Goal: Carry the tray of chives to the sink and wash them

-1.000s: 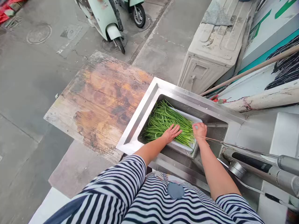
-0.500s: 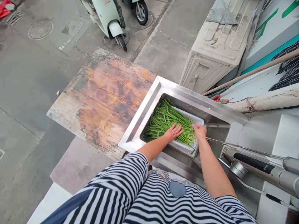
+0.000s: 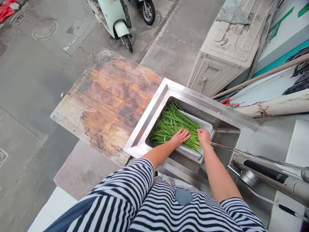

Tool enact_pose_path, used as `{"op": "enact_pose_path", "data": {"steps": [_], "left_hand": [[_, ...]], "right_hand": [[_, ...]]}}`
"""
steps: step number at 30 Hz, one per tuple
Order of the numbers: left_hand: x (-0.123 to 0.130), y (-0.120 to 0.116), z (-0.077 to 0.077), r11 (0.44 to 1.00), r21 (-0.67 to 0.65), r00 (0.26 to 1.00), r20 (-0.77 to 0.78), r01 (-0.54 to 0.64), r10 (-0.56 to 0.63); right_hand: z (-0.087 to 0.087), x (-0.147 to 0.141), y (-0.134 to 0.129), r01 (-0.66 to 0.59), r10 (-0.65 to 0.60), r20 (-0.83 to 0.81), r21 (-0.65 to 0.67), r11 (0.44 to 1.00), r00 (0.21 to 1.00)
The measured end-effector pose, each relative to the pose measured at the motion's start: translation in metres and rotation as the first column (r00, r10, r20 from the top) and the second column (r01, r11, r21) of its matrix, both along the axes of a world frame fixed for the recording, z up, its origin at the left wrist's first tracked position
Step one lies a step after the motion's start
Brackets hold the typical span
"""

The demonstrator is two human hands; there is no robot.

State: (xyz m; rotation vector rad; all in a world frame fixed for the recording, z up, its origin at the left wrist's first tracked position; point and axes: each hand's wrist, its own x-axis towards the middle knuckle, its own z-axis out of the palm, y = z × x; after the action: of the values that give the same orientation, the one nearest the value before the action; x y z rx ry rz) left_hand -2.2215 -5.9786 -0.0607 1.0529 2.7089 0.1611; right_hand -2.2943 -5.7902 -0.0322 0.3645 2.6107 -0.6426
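A thick bunch of long green garlic chives (image 3: 169, 124) lies in a white plastic tray (image 3: 207, 124) inside a steel sink (image 3: 145, 133). My left hand (image 3: 180, 138) rests on the bunch with its fingers stretched out and flat. At the right ends of the stalks, my right hand (image 3: 204, 135) is closed with its fingertips pressed together. Whatever it pinches there, if anything, is too small or hidden to make out. A thin cord (image 3: 223, 146) runs from beside my right wrist toward the faucet pipe (image 3: 265, 170).
Left of the sink lies a worn wooden board (image 3: 111, 96). A metal tap handle (image 3: 248, 177) juts out near my right forearm. Beyond the sink stand a dirty outdoor unit (image 3: 224, 54) and a wooden pole (image 3: 260, 77). A pale green scooter (image 3: 113, 19) is parked on the pavement.
My right hand has shifted slightly left, closer to my left hand, along the stalk ends. My left hand stays flat on the chives. The whole view has moved a little.
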Motion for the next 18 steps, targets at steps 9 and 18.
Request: {"op": "enact_pose_path", "data": {"steps": [9, 18], "left_hand": [[0.0, 0.001, -0.003, 1.0, -0.005, 1.0, 0.005, -0.006, 0.006], [0.0, 0.001, 0.0, 1.0, -0.021, 1.0, 0.009, -0.012, 0.012]], "right_hand": [[-0.008, -0.013, -0.022, 0.174, -0.181, 0.087, 0.08, 0.982, 0.98], [-0.019, -0.009, -0.013, 0.353, -0.346, 0.074, -0.118, 0.928, 0.935]]}}
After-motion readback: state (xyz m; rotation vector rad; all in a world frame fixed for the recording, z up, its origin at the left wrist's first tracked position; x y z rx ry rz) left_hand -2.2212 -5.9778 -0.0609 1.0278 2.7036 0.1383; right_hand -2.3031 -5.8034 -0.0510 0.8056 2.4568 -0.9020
